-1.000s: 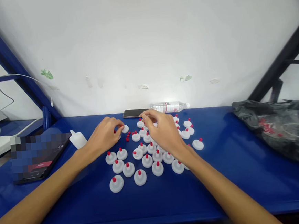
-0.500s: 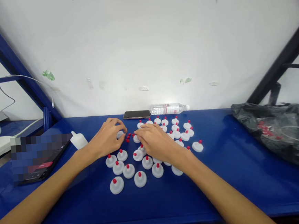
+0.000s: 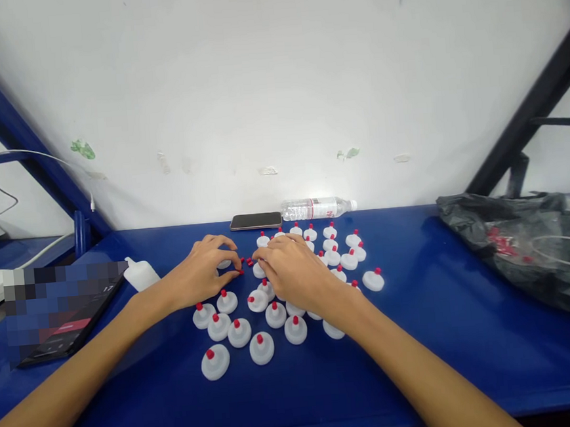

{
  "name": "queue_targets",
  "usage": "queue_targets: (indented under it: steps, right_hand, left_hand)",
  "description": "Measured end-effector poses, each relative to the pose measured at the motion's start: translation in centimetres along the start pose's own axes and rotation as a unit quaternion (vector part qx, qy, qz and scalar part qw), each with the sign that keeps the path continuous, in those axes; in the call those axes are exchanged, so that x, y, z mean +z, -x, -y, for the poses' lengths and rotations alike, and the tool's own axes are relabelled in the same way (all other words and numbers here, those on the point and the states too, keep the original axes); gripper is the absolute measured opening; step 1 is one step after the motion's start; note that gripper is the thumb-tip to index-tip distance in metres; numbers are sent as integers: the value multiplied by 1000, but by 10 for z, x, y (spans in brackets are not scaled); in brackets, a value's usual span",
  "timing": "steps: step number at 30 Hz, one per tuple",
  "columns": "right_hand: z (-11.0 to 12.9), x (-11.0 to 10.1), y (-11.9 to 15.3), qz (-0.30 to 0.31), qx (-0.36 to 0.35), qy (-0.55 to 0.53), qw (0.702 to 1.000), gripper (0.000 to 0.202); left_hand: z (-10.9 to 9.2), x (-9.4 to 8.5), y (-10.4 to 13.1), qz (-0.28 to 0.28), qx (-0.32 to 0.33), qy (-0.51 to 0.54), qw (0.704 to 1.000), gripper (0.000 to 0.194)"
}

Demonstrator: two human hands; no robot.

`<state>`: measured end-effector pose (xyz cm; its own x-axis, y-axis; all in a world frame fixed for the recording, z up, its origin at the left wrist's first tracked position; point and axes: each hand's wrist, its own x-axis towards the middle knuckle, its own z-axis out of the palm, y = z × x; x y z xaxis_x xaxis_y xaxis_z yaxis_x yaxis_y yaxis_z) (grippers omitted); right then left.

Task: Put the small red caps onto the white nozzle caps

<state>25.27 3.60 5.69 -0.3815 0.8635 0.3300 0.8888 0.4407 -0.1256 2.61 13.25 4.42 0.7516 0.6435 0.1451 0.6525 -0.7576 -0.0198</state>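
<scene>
Several white caps with red tips [image 3: 261, 347] stand in rows on the blue table [image 3: 423, 334]. A few loose red plugs [image 3: 246, 263] lie between my hands. My left hand [image 3: 201, 276] curls its fingers around a bare white cap [image 3: 224, 264] at the left of the group. My right hand [image 3: 294, 272] lies palm down over the middle caps, with its fingertips pressed together at the loose red plugs. Whether it pinches a plug is hidden by the fingers.
A phone [image 3: 256, 220] and a lying water bottle [image 3: 317, 207] sit by the back wall. A small white bottle [image 3: 140, 274] and a dark device [image 3: 71, 316] lie at the left. A black plastic bag [image 3: 524, 241] fills the right side.
My right hand has come back from the far row of caps to the loose red plugs. My left hand has stayed on its white cap, drawing it slightly nearer.
</scene>
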Motion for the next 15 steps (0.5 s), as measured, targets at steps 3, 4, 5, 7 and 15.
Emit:
queue_targets:
  steps: [3, 4, 5, 7, 15]
  right_hand:
    - [1, -2, 0, -9, 3, 2, 1000, 30]
    - [1, -2, 0, -13, 5, 2, 1000, 31]
    - [1, -3, 0, -17, 7, 3, 1000, 31]
    - [1, -4, 0, -24, 13, 3, 1000, 32]
    - [-2, -3, 0, -48, 19, -8, 999, 33]
  left_hand:
    - [3, 3, 0, -3, 5, 10, 1000, 29]
    - [5, 4, 0, -6, 7, 14, 1000, 29]
    - [6, 5, 0, -10, 9, 17, 1000, 29]
    - [7, 6, 0, -20, 15, 21, 999, 28]
    - [4, -7, 1, -71, 8, 13, 997, 22]
